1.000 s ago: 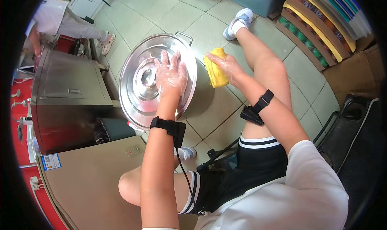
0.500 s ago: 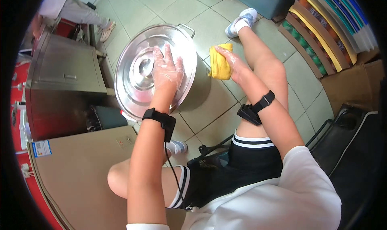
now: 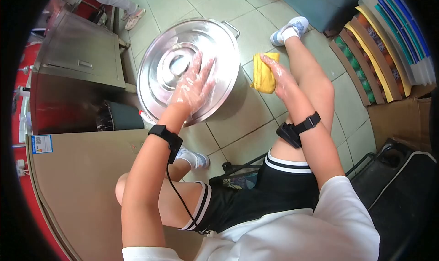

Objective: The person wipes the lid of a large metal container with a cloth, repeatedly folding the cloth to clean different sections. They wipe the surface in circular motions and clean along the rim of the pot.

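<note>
The large steel pot [image 3: 228, 85] is standing on the tiled floor [image 3: 238, 124], its lid [image 3: 183, 64] on. The left hand [image 3: 192, 85] is lying spread flat on the lid, bracing it. The right hand [image 3: 281, 76] is pressing a folded yellow cloth [image 3: 264, 73] against the pot's side — wiping looks underway, not finished. A metal cabinet [image 3: 77, 73] is standing beside the pot.

Bright, even indoor light. Fisheye: black vignette all round, heavy warp toward 3 and 9 o'clock. Soft glare on the lid [image 3: 183, 64], faint shadow on the floor [image 3: 238, 119] under pot. Centre sharp, edges slightly soft.
</note>
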A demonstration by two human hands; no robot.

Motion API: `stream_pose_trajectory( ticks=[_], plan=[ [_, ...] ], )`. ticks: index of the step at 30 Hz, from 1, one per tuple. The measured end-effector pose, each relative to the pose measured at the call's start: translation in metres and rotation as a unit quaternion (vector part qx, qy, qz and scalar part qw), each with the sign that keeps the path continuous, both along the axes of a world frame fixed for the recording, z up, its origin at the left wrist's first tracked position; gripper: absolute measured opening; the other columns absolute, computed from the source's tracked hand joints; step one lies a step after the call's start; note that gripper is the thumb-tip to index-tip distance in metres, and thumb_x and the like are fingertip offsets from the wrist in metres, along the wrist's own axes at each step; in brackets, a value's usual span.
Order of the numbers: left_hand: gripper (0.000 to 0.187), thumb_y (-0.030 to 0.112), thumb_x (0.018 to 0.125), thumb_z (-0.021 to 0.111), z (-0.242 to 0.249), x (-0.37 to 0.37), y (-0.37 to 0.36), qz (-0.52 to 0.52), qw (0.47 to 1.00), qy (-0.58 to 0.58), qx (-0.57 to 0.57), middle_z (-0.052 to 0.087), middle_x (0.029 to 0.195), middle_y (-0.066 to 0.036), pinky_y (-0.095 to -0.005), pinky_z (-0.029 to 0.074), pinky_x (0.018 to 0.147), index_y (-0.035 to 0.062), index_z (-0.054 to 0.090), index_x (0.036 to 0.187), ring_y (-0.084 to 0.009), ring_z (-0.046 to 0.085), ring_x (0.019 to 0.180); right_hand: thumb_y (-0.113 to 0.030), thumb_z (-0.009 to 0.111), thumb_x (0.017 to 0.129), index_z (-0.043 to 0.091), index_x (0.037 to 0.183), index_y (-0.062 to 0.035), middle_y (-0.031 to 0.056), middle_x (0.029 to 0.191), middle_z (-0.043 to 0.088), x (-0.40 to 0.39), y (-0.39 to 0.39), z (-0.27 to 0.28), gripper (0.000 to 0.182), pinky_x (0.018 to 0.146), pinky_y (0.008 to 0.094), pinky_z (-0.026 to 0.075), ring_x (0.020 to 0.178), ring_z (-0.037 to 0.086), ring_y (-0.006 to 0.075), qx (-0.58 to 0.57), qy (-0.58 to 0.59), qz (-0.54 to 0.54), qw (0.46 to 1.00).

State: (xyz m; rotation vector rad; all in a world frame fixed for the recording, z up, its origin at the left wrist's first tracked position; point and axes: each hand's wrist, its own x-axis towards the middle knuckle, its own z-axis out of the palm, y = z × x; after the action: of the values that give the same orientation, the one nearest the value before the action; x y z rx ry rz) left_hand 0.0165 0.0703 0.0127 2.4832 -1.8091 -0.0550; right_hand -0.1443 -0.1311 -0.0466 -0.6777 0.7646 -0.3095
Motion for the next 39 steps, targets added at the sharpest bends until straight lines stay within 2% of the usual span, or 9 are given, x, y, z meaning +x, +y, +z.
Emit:
stream_pose_trajectory(
  ticks=[3,13,19,27,29,33,34,37,39],
  plan=[
    [0.058,0.029,0.092,0.048,-0.002,0.008,0.007,-0.042,0.998,0.026,-0.023,0.016,0.151,-0.021,-0.0386,0.023,0.113,0.0142,0.029,0.145,-0.0355,0.024,0.138,-0.032,0.069,0.084,0.057,0.106,-0.0036,0.0075,0.091,0.063,0.001,0.0,0.001,0.038,0.07,0.0384,0.054,0.077,0.064,0.0214,0.007,-0.013,0.009,1.0],
    [0.062,0.04,0.091,0.047,0.007,-0.015,-0.043,0.224,0.968,0.097,-0.05,0.022,0.15,-0.018,-0.0389,0.026,0.111,0.0077,0.031,0.142,-0.0341,0.029,0.136,-0.031,0.063,0.089,0.053,0.116,-0.0084,0.0062,0.106,0.062,0.004,0.001,0.002,0.036,0.089,0.0405,0.05,0.096,0.061,0.0217,0.124,-0.116,0.034,0.985],
    [0.066,0.044,0.094,0.035,0.006,-0.01,-0.076,0.263,0.962,0.066,0.028,0.011,0.152,-0.024,-0.0352,0.009,0.116,0.0118,0.018,0.149,-0.0341,0.011,0.142,-0.029,0.061,0.09,0.053,0.116,-0.0088,0.0064,0.105,0.062,0.005,-0.002,-0.003,0.034,0.091,0.0427,0.049,0.096,0.061,0.0233,0.12,-0.124,0.036,0.984],
    [0.054,0.033,0.097,0.031,-0.005,-0.017,-0.06,0.206,0.976,-0.002,-0.065,0.021,0.15,-0.023,-0.0373,0.013,0.116,0.013,0.026,0.146,-0.034,0.019,0.14,-0.024,0.062,0.089,0.054,0.112,-0.0071,0.0066,0.098,0.062,0.007,-0.008,-0.013,0.03,0.086,0.0452,0.051,0.09,0.062,0.0237,0.08,-0.09,-0.041,0.992],
    [0.054,0.031,0.097,0.031,0.012,-0.019,-0.059,0.159,0.984,-0.055,0.053,0.028,0.148,-0.019,-0.0366,0.012,0.116,0.0084,0.026,0.146,-0.0294,0.022,0.139,-0.024,0.062,0.089,0.053,0.113,-0.0076,0.0064,0.098,0.061,0.009,-0.005,-0.011,0.031,0.087,0.0465,0.05,0.092,0.061,0.0244,0.087,-0.094,-0.039,0.991],
    [0.039,0.022,0.09,0.043,0.043,-0.004,-0.052,0.141,0.987,-0.014,0.076,0.051,0.129,-0.016,-0.0401,0.037,0.102,0.0035,0.056,0.122,-0.0256,0.046,0.123,-0.026,0.064,0.088,0.051,0.117,-0.0077,0.0075,0.105,0.059,0.012,0.0,-0.006,0.036,0.088,0.0477,0.05,0.097,0.06,0.025,0.098,-0.068,-0.016,0.993],
    [0.031,0.019,0.085,0.049,0.029,0.005,-0.047,0.126,0.984,-0.128,-0.003,0.056,0.119,-0.014,-0.0405,0.046,0.091,0.0051,0.062,0.11,-0.0259,0.055,0.112,-0.027,0.065,0.087,0.05,0.119,-0.007,0.0085,0.108,0.058,0.012,0.0,-0.007,0.04,0.088,0.047,0.05,0.099,0.059,0.0251,0.096,-0.058,-0.006,0.994],
    [0.035,0.023,0.087,0.048,0.018,0.034,-0.032,0.143,0.954,-0.191,0.181,0.055,0.12,-0.015,-0.0398,0.046,0.091,0.0076,0.059,0.117,-0.0276,0.056,0.11,-0.024,0.063,0.089,0.051,0.118,-0.0087,0.0067,0.108,0.058,0.012,-0.003,-0.011,0.035,0.09,0.0527,0.048,0.099,0.059,0.0253,0.105,-0.059,-0.001,0.993],
    [0.045,0.035,0.094,0.04,0.02,0.031,-0.027,0.248,0.948,-0.172,0.102,0.057,0.12,-0.016,-0.0378,0.048,0.09,0.0127,0.048,0.133,-0.0298,0.059,0.106,-0.024,0.063,0.089,0.051,0.118,-0.0084,0.0067,0.107,0.058,0.012,-0.005,-0.013,0.035,0.089,0.053,0.048,0.099,0.059,0.0252,0.104,-0.063,-0.008,0.993]
  ],
)
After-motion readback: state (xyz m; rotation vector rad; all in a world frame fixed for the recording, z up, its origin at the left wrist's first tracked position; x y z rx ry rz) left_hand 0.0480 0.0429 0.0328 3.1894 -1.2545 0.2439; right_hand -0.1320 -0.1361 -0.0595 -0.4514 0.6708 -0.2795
